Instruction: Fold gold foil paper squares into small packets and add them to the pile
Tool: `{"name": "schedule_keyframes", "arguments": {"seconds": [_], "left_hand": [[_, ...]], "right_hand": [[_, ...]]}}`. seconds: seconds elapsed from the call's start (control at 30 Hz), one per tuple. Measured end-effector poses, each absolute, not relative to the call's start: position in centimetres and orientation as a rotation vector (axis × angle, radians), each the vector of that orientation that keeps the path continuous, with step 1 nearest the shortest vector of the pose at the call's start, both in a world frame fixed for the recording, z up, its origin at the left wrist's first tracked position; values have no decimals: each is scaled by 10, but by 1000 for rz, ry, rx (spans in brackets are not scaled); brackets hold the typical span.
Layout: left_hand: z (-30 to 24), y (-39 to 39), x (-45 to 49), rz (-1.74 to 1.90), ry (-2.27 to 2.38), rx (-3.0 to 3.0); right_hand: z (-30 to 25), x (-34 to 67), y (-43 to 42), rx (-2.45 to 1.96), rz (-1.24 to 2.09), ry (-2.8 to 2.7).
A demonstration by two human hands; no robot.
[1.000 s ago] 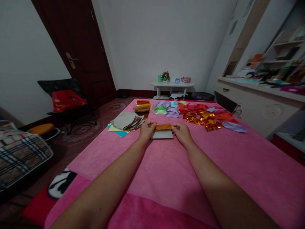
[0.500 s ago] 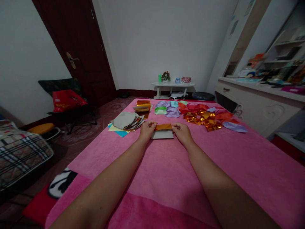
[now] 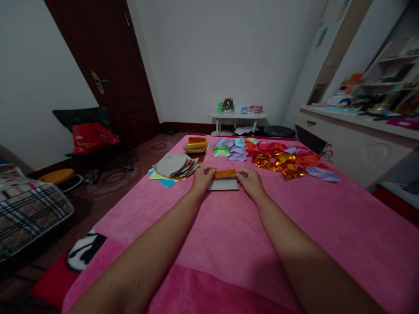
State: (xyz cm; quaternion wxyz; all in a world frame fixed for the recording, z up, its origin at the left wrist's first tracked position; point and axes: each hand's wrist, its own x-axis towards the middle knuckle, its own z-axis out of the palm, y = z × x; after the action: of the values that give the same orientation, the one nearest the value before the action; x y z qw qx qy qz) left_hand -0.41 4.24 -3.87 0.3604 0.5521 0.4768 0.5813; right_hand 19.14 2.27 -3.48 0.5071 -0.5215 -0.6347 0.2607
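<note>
A sheet of paper (image 3: 224,185), pale grey on one face and gold-orange on the other, lies on the pink cloth in front of me. Its far part is folded over so a gold strip shows. My left hand (image 3: 204,175) pinches the left end of that strip, fingers closed. At the right end, my right hand (image 3: 248,178) grips the same fold between thumb and fingers. Left of my left hand rests a fanned pile of grey-backed sheets (image 3: 175,165), on top of yellow and blue paper (image 3: 167,182).
A stack of gold and orange paper (image 3: 197,145) stands farther back. Crumpled purple and green pieces (image 3: 236,153) and shiny gold foil pieces (image 3: 278,161) spread across the far right of the pink cloth (image 3: 327,226). A white side table (image 3: 238,115) stands by the wall.
</note>
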Motion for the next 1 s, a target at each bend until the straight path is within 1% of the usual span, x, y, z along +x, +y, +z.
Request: {"name": "schedule_keyframes", "arguments": {"seconds": [0.63,1.0], "left_hand": [[-38,41,-5,1488,1239,1467],[-38,42,-5,1501,1236,1433]], "right_hand": [[-39,192,26,-1265,653,-1542],[-30,190,19,-1212,693,-1509]]}}
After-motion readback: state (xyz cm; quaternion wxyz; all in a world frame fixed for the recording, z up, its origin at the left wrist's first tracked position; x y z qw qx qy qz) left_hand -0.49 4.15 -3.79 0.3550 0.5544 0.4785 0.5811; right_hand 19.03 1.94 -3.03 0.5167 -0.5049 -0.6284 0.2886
